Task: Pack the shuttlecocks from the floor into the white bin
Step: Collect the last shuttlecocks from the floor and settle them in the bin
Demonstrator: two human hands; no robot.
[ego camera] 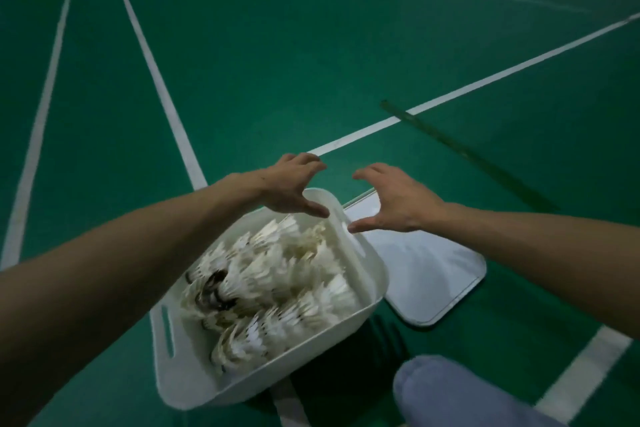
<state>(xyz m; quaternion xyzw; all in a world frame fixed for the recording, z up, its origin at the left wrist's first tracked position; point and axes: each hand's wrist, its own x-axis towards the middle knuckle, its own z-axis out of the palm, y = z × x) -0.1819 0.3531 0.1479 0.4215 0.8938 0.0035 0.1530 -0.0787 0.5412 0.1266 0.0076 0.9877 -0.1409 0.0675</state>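
Many shuttlecocks (277,282) already lie packed in rows inside the white bin (372,270), which rests on the green court floor (277,62) just left of a grey-clad knee (446,392). A white lid (433,274) lies flat beside the bin's right wall, presumably set aside for filling. Beyond the bin's far rim, left hand (289,187) and right hand (398,201) hover with fingers spread, holding nothing, apparently reaching forward. No loose shuttlecocks show on the floor ahead; a dark strip (467,152) crosses a white line.
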